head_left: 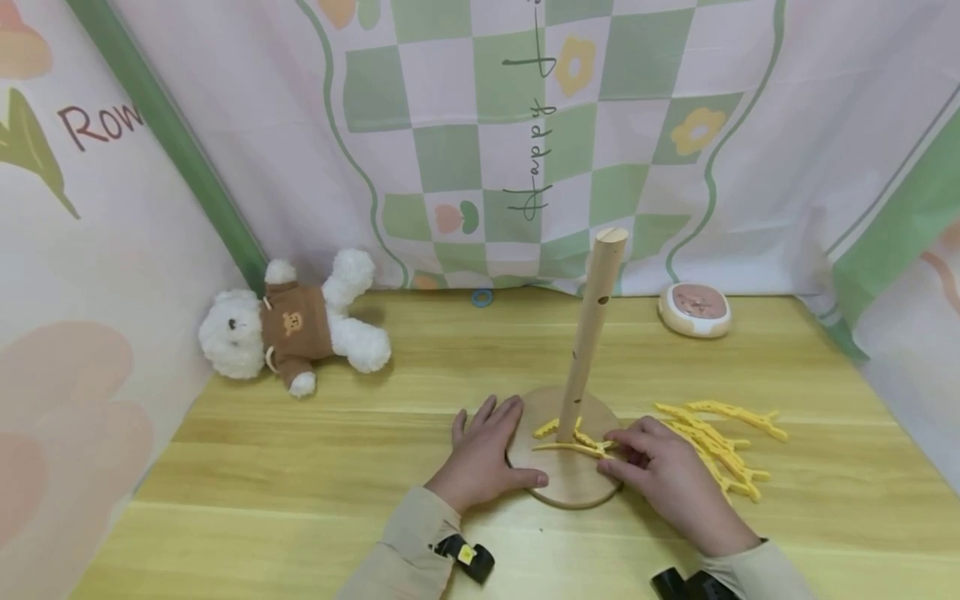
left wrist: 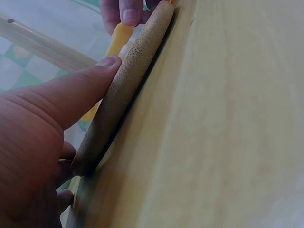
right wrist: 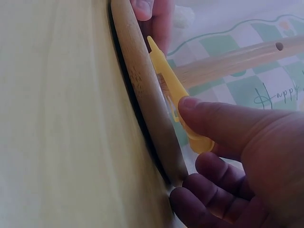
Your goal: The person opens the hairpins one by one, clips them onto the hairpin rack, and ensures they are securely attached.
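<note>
A light wooden post [head_left: 587, 350] with small holes in its side stands upright on a round wooden base [head_left: 573, 492]. My left hand [head_left: 487, 458] rests at the left side of the base, fingers spread along its edge and thumb lying on its front part. In my right hand [head_left: 663, 471], thumb and fingers pinch one end of a yellow branch-shaped piece [right wrist: 173, 85], held low over the base in front of the post. Another yellow piece [head_left: 547, 428] shows partly behind the post; whether it touches the post I cannot tell.
Several yellow branch-shaped pieces [head_left: 716, 446] lie heaped on the table [head_left: 300, 508] to the right of the base. A white plush toy [head_left: 296, 321] in a brown top lies at the back left. A small rounded device [head_left: 695, 310] and a blue ring [head_left: 482, 297] lie near the curtain [head_left: 442, 158].
</note>
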A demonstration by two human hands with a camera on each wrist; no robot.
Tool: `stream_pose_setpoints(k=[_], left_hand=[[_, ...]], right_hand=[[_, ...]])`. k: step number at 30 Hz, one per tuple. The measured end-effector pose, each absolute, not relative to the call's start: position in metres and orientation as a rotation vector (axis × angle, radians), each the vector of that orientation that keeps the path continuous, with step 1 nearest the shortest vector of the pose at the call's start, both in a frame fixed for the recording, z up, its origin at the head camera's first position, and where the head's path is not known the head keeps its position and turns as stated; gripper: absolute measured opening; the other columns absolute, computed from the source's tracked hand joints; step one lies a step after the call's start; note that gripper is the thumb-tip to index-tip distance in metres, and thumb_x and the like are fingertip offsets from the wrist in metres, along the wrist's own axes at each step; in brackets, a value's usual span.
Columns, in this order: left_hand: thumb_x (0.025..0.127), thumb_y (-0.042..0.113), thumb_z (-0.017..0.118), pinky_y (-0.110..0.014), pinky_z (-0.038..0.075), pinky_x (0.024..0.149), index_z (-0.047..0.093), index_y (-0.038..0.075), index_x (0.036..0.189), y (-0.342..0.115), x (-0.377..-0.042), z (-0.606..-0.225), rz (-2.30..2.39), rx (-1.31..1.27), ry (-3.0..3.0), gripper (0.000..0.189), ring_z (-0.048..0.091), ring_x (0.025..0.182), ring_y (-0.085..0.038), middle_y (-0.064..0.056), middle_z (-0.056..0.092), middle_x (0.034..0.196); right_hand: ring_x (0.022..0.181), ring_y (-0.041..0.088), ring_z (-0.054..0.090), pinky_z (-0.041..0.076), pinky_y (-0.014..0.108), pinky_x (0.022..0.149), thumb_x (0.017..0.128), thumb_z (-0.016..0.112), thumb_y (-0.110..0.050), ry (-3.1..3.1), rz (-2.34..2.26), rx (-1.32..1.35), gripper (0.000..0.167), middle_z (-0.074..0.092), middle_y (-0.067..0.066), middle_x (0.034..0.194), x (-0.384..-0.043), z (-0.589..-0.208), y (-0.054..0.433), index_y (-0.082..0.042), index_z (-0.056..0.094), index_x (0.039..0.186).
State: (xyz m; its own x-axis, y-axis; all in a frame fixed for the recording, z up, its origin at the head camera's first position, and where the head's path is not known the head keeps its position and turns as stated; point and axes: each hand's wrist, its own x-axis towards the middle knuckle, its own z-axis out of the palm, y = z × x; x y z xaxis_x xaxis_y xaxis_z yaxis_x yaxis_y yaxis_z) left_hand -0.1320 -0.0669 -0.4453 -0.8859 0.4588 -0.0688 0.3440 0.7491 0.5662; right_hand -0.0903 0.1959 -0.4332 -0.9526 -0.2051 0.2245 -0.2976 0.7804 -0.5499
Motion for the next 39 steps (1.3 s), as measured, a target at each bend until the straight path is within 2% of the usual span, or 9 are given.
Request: stream_pose_setpoints(k=[8,15,21,30,39], left_hand=[[0.077,0.062,0.077,-0.065,-0.001,0.117,0.024,0.011,0.160,-0.067,-0.133,-0.447,0.825,0.643,2.751,0.111,0.012,0.153,-0.031,-0.002,0.024,0.166],[0.078,0.062,0.077,-0.064,-0.002,0.117,0.025,0.011,0.160,-0.067,-0.132,-0.446,0.818,0.642,2.751,0.110,0.011,0.154,-0.031,-0.001,0.024,0.166],[0.078,0.062,0.077,-0.064,-0.002,0.117,0.025,0.012,0.160,-0.067,-0.132,-0.445,0.820,0.643,2.748,0.110,0.011,0.154,-0.030,-0.001,0.024,0.166],[0.077,0.061,0.078,-0.064,0.000,0.117,0.025,0.012,0.160,-0.068,-0.133,-0.448,0.802,0.650,2.763,0.110,0.012,0.153,-0.030,-0.001,0.024,0.166],[0.078,0.059,0.079,-0.064,-0.001,0.117,0.025,0.011,0.160,-0.069,-0.132,-0.444,0.821,0.645,2.744,0.109,0.012,0.154,-0.030,-0.001,0.025,0.166]], right_hand=[[0.077,0.002,0.054,0.051,0.025,0.066,0.083,0.083,-0.023,-2.835,0.920,0.370,0.027,0.057,-0.009,0.091,-0.091,-0.432,0.194,-0.013,0.077,0.108],[0.079,0.003,0.056,0.050,0.025,0.066,0.085,0.081,-0.030,-2.866,0.931,0.366,0.030,0.058,-0.009,0.094,-0.092,-0.429,0.191,-0.014,0.077,0.110],[0.080,0.004,0.056,0.051,0.026,0.067,0.085,0.081,-0.030,-2.885,0.932,0.350,0.031,0.059,-0.008,0.095,-0.092,-0.429,0.190,-0.014,0.076,0.111],[0.080,0.009,0.054,0.049,0.026,0.067,0.083,0.081,-0.041,-2.868,0.938,0.303,0.050,0.059,-0.004,0.097,-0.090,-0.427,0.196,-0.008,0.073,0.120],[0.085,0.017,0.058,0.051,0.032,0.068,0.086,0.081,-0.032,-2.715,0.845,0.293,0.034,0.064,-0.002,0.100,-0.088,-0.425,0.222,-0.010,0.075,0.112]])
